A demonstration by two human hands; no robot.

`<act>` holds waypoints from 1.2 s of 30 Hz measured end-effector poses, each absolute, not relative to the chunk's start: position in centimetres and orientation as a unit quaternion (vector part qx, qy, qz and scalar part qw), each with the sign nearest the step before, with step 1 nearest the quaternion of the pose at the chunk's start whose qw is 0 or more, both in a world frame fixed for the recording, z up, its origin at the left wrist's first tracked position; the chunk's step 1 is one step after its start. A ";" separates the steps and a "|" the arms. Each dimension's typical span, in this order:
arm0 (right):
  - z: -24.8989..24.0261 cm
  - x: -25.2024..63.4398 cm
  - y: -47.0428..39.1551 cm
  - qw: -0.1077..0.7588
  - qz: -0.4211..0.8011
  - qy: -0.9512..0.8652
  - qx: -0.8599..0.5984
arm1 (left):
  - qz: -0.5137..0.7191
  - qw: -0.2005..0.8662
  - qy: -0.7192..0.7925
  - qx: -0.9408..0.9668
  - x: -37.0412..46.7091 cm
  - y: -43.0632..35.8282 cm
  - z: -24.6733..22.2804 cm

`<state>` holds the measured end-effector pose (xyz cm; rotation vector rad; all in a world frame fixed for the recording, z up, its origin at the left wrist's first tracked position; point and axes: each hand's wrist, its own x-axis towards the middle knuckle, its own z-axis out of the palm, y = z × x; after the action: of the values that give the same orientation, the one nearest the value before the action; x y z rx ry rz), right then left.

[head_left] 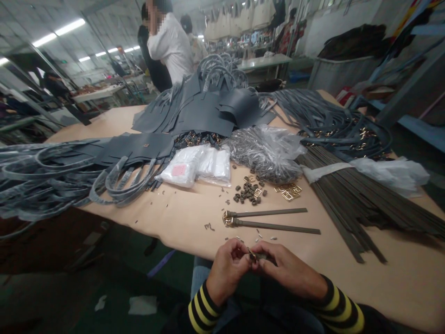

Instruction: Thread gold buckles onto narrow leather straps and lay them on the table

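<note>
My left hand (227, 269) and my right hand (292, 269) meet at the table's near edge, fingers pinched together. Between the fingertips shows a small gold buckle (251, 253), mostly covered by my left fingers. A dark olive strap end (260, 255) lies in my right fingers; the rest of it is hidden. Just beyond my hands, two olive straps with gold buckles (274, 226) lie side by side. Past them are a heap of small olive strap loops (248, 192) and a few loose gold buckle frames (288, 191).
A bundle of long olive straps (342, 197) lies right on the brown-covered table (194, 213). Clear bags of small parts (267, 150), white packets (187, 167) and grey bag pieces with handles (205, 111) fill the back and left. People (172, 46) stand beyond.
</note>
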<state>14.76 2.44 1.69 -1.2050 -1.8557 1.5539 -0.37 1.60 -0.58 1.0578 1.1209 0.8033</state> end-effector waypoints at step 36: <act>2.5 15.3 1.9 0.172 0.564 -0.658 -0.467 | 0.373 0.795 0.323 0.354 -1.0 1.7 -1.5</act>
<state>15.29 1.92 2.50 -1.3261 -1.8679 1.6014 -1.01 1.65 -1.50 0.7612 0.6942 0.8010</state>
